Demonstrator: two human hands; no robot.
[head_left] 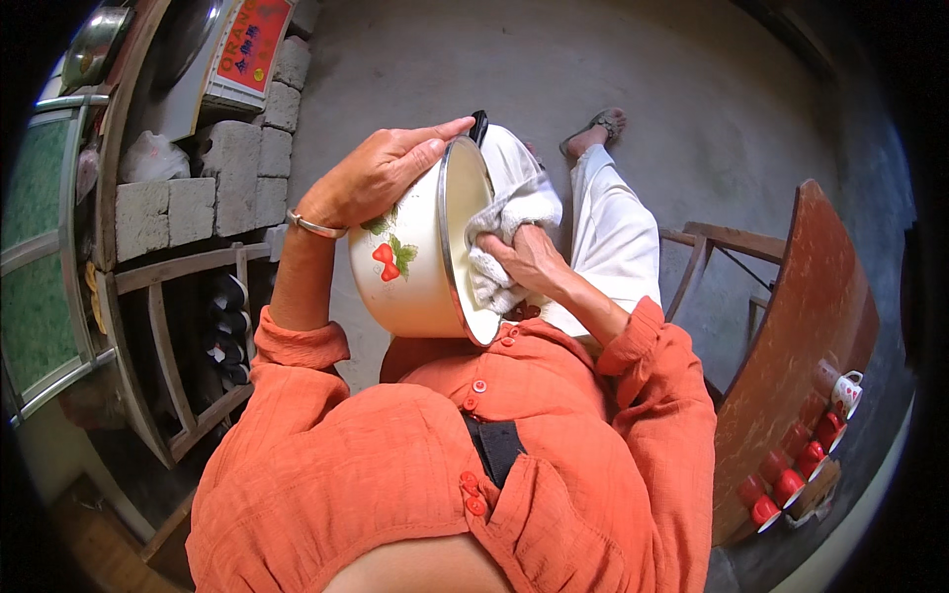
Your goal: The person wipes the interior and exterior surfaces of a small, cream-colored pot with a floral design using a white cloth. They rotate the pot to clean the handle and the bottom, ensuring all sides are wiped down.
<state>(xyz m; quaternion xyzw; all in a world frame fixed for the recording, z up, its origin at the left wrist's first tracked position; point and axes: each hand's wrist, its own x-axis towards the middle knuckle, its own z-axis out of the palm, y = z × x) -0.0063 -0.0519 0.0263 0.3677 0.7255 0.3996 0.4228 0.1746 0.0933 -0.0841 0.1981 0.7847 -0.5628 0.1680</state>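
A cream enamel pot [407, 272] with a strawberry print and a metal rim rests tilted on its side against my lap, its mouth facing right. My left hand [390, 168] grips it from above and the left, fingers stretched along the wall to the black handle [479, 127]. In my right hand [534, 259] is a bunched white cloth [509, 232], pressed at the pot's mouth near the inner wall. The fingers of that hand are curled into the cloth and partly hidden by it. Much of the pot's inside is out of sight.
To the right stands a brown wooden table [791, 326] with several red cups [789, 486] and a white patterned mug [847, 393]. On the left are grey blocks [234, 176], a wooden rack [178, 361] holding dark items, a red-labelled box [249, 49] and a green-panelled cabinet [40, 237].
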